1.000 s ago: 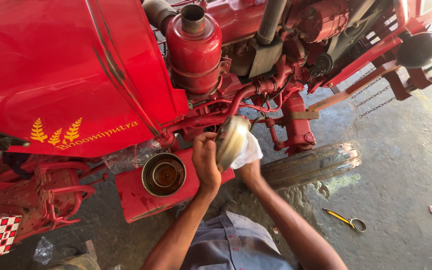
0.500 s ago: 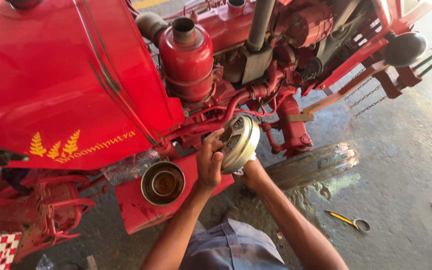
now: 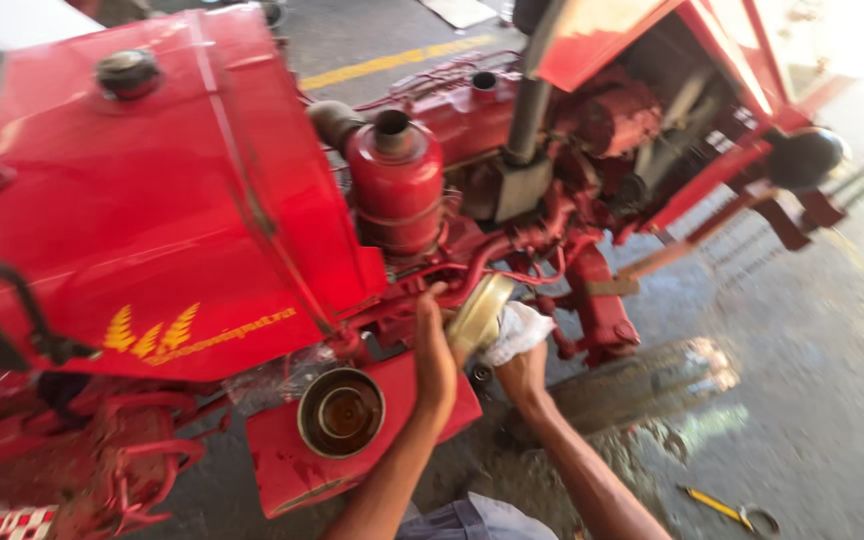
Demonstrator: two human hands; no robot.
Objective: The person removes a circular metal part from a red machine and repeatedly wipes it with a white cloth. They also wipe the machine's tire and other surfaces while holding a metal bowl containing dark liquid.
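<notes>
Metal bowl [image 3: 479, 312], round and pale with a dull sheen, sits tilted on its edge in front of the red tractor engine [image 3: 512, 200], just below the upright red canister [image 3: 395, 195]. The left hand [image 3: 436, 352] holds it from the near-left side, fingers curled over the rim and closed on it. The right hand [image 3: 522, 372] supports it from the near-right through a white rag [image 3: 515, 330] bunched against the bowl's outer wall; its fingers are mostly hidden by the cloth, so I cannot tell just how they close, though the hand presses the rag to the bowl.

Judging by its look, the bowl is stiff sheet metal, fairly light for its width, and probably oily, so bare skin may slip on it. The rim is the firmest place to grip, with the rag giving friction on the smooth wall.

Left of the hands, a second round cup [image 3: 341, 411] with a dark, wet inside rests in a red bracket [image 3: 282, 465] low on the machine. On the concrete floor [image 3: 802, 400] at near right lies a yellow-handled tool [image 3: 724, 508]. The big red hood [image 3: 152, 200] fills the left of the view.
</notes>
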